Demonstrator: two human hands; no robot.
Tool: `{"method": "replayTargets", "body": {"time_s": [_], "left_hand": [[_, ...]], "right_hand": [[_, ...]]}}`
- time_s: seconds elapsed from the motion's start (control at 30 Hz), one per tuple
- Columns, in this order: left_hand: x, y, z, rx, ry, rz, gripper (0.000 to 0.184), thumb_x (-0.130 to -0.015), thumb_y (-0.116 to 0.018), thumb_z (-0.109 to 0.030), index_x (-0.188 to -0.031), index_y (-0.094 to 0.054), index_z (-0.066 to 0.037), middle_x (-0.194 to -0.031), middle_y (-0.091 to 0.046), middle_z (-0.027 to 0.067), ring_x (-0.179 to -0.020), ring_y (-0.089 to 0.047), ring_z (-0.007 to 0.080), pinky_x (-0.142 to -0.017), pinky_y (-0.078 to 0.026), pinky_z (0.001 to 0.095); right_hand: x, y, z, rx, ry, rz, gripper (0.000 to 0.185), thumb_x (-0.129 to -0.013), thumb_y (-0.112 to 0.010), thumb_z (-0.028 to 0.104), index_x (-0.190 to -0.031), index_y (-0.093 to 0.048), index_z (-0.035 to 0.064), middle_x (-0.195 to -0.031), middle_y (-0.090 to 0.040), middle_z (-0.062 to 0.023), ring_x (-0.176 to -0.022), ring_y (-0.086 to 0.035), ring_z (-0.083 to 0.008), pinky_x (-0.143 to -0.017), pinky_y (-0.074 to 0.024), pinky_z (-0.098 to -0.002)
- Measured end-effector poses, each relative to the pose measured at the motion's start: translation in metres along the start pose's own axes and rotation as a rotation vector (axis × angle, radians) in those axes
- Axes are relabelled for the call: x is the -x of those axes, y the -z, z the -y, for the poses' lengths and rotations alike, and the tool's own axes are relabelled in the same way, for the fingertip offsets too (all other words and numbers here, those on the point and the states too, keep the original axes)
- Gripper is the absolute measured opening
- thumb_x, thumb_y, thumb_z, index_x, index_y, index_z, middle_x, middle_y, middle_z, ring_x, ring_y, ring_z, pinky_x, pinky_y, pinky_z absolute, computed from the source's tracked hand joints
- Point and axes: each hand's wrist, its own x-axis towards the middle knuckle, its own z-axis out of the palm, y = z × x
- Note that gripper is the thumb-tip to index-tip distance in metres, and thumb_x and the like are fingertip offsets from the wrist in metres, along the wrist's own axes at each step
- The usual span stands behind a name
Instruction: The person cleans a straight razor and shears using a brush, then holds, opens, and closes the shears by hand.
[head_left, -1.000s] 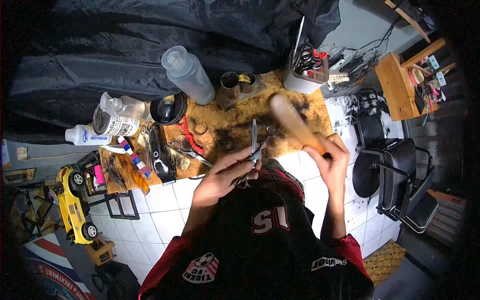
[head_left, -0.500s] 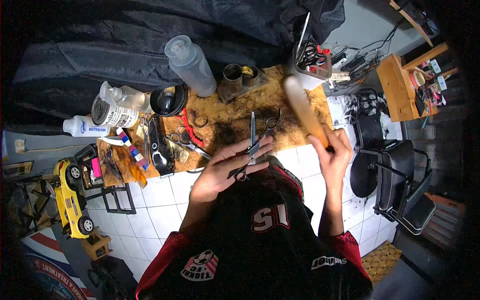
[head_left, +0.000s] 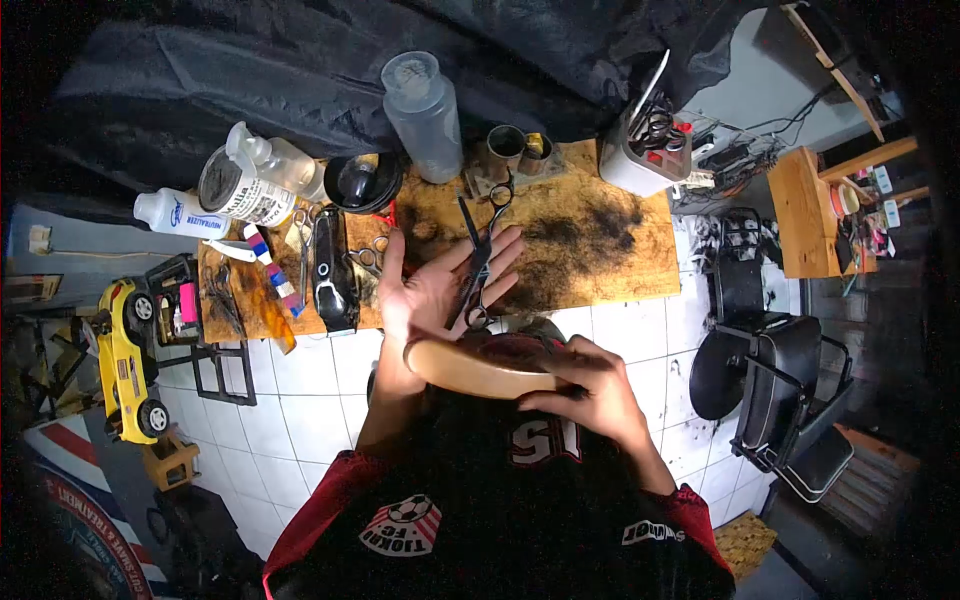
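My left hand (head_left: 425, 290) is palm up with its thumb spread out, and a pair of dark hair scissors (head_left: 478, 262) lies across its fingers. The scissors' blades and one finger loop point toward the table; the other loop sits near the heel of the hand. My right hand (head_left: 595, 390) is closed around one end of a curved, wooden-backed brush (head_left: 480, 372). The brush's far end is against or just in front of my left wrist; its bristles are hard to make out. Both hands are in front of my shirt, at the table's near edge.
Dark hair clippings are spread over the wooden table (head_left: 640, 280). A black clipper (head_left: 334, 270), a black bowl (head_left: 380, 190), a clear bottle (head_left: 425, 125) and a white holder of scissors (head_left: 640, 165) stand there. A black barber chair (head_left: 790, 370) is at the right, a yellow toy car (head_left: 125, 365) at the left.
My right hand has brought the brush down and left, from over the table's right side to my left wrist. The scissors have turned on my left hand, which has moved slightly; its thumb now sticks out.
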Motion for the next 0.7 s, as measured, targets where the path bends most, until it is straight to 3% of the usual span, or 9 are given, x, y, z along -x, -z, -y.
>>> {"method": "replayTargets", "body": {"time_s": [0.1,0.13,0.2,0.27,0.33,0.43,0.53,0.6,0.7], "left_hand": [[0.003,0.018,0.004,0.048,0.006,0.099,0.102,-0.083,-0.020,-0.075,-0.137,-0.027,0.012,-0.143,-0.028,0.0284,-0.138,-0.024,0.0343,-0.113,-0.018,0.0450],[0.004,0.001,0.006,0.044,-0.015,-0.093,0.103,-0.083,-0.020,-0.076,-0.136,-0.031,0.011,-0.141,-0.033,0.0277,-0.135,-0.029,0.0337,-0.112,-0.019,0.0460],[0.006,0.006,0.006,-0.058,0.026,-0.005,0.103,-0.082,-0.020,-0.077,-0.136,-0.032,0.011,-0.141,-0.033,0.0266,-0.133,-0.031,0.0331,-0.112,-0.020,0.0450],[0.009,0.001,0.006,0.007,0.003,-0.019,0.104,-0.082,-0.019,-0.077,-0.137,-0.029,0.012,-0.143,-0.031,0.0265,-0.134,-0.030,0.0331,-0.113,-0.019,0.0441],[0.011,0.000,0.002,0.075,-0.022,-0.031,0.106,-0.082,-0.018,-0.077,-0.138,-0.026,0.012,-0.144,-0.029,0.0263,-0.135,-0.028,0.0331,-0.113,-0.017,0.0432],[0.017,0.014,-0.010,0.021,-0.059,0.052,0.108,-0.082,-0.016,-0.078,-0.141,-0.016,0.012,-0.147,-0.022,0.0267,-0.139,-0.020,0.0329,-0.114,-0.012,0.0422],[0.025,0.013,-0.016,0.055,-0.037,0.009,0.107,-0.082,-0.014,-0.078,-0.140,-0.020,0.012,-0.147,-0.022,0.0259,-0.139,-0.021,0.0330,-0.114,-0.016,0.0428],[0.029,0.016,-0.017,0.098,0.015,0.013,0.106,-0.082,-0.015,-0.078,-0.140,-0.023,0.010,-0.147,-0.022,0.0253,-0.138,-0.022,0.0333,-0.113,-0.018,0.0434],[0.034,0.016,-0.019,0.093,0.074,0.037,0.104,-0.083,-0.018,-0.077,-0.138,-0.026,0.011,-0.145,-0.027,0.0257,-0.134,-0.031,0.0331,-0.112,-0.020,0.0449]], "right_hand": [[-0.011,0.011,-0.001,0.042,-0.072,-0.185,0.034,-0.062,-0.084,0.019,-0.088,-0.071,0.0018,-0.070,-0.055,-0.0085,-0.063,-0.055,-0.0178,-0.057,-0.0448,-0.0300],[-0.018,0.012,0.001,0.126,-0.108,-0.297,0.031,-0.063,-0.083,0.016,-0.087,-0.070,0.0006,-0.069,-0.054,-0.0080,-0.061,-0.053,-0.0187,-0.057,-0.0445,-0.0305],[-0.029,0.010,-0.001,0.201,-0.168,-0.416,0.029,-0.065,-0.082,0.015,-0.087,-0.071,0.0000,-0.069,-0.055,-0.0081,-0.060,-0.053,-0.0204,-0.058,-0.0446,-0.0300],[-0.031,0.005,-0.005,0.231,-0.169,-0.389,0.026,-0.065,-0.081,0.016,-0.086,-0.071,0.0026,-0.072,-0.059,-0.0093,-0.060,-0.052,-0.0225,-0.059,-0.0466,-0.0297],[-0.026,-0.001,-0.004,0.246,0.131,-0.220,0.030,-0.064,-0.082,0.011,-0.088,-0.070,-0.0010,-0.067,-0.054,-0.0079,-0.062,-0.053,-0.0190,-0.057,-0.0437,-0.0300],[-0.015,-0.005,0.008,0.090,0.038,-0.024,0.036,-0.060,-0.085,0.019,-0.087,-0.070,0.0006,-0.066,-0.055,-0.0068,-0.059,-0.054,-0.0184,-0.056,-0.0445,-0.0301],[-0.015,0.002,0.013,0.060,0.025,0.079,0.041,-0.058,-0.086,0.020,-0.091,-0.070,0.0004,-0.065,-0.053,-0.0061,-0.059,-0.052,-0.0173,-0.056,-0.0428,-0.0284],[-0.022,0.008,0.014,0.154,-0.012,-0.020,0.039,-0.062,-0.085,0.021,-0.092,-0.070,0.0007,-0.071,-0.058,-0.0080,-0.065,-0.058,-0.0185,-0.058,-0.0465,-0.0288],[-0.038,-0.002,0.008,0.238,-0.095,-0.340,0.042,-0.062,-0.085,0.017,-0.096,-0.069,-0.0028,-0.070,-0.057,-0.0086,-0.062,-0.052,-0.0166,-0.059,-0.0441,-0.0263]]}}
